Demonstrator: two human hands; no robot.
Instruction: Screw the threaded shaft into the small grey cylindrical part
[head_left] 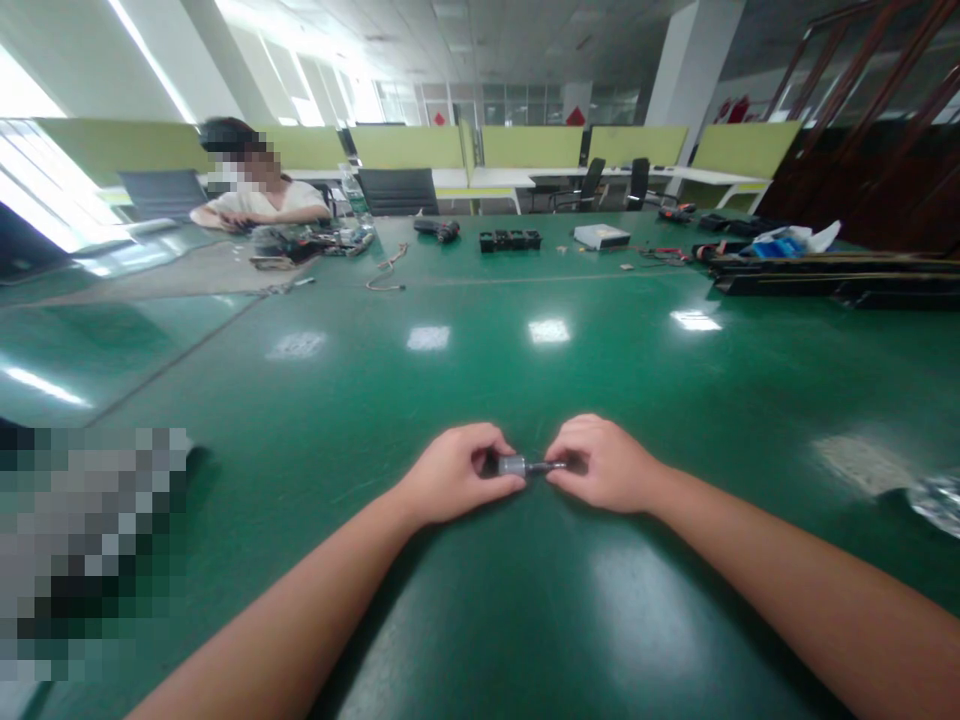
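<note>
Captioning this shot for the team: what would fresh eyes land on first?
Probably the left hand and right hand just below centre, pinching a small grey part with a thin rod between them. Next, the green table across most of the view, then the person in white at upper left.

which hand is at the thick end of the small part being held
The left hand: it holds the wide grey cylinder, while the right hand is at the thin shaft that sticks out of it.
</note>
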